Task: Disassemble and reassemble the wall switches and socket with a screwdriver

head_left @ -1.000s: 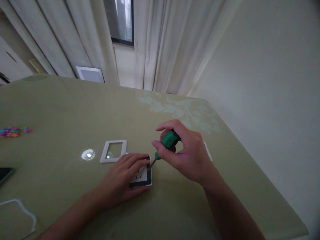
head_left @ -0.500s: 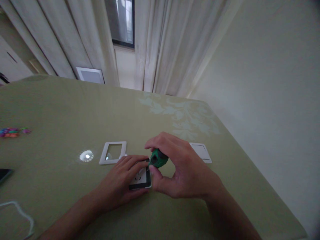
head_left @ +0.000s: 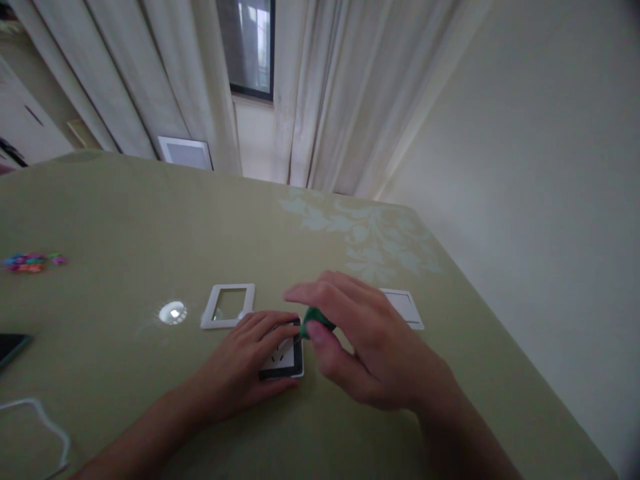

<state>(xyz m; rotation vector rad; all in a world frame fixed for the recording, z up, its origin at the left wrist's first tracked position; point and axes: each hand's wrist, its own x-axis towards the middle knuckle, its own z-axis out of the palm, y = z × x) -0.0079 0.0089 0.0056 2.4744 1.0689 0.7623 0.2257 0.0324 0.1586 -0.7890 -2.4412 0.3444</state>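
A white wall socket (head_left: pixel 284 360) with a dark rim lies on the olive table (head_left: pixel 125 220). My left hand (head_left: pixel 245 363) presses down on it, fingers laid over its top and thumb at its near edge. My right hand (head_left: pixel 365 343) is closed round a green-handled screwdriver (head_left: pixel 315 321), held upright with its tip at the socket's right edge. The shaft and tip are hidden behind my fingers.
A white square frame (head_left: pixel 228 306) lies just behind the socket, a flat white cover plate (head_left: pixel 403 308) to the right. A bright ceiling light is reflected (head_left: pixel 173 313) on the table. Colourful small pieces (head_left: pixel 31 262), a dark phone (head_left: pixel 13 347) and a white cable (head_left: pixel 35 417) sit at left.
My right hand has swung the screwdriver from slanted to upright and lowered over the socket's right edge, fingers turning round the handle. My left hand has stayed on the socket.
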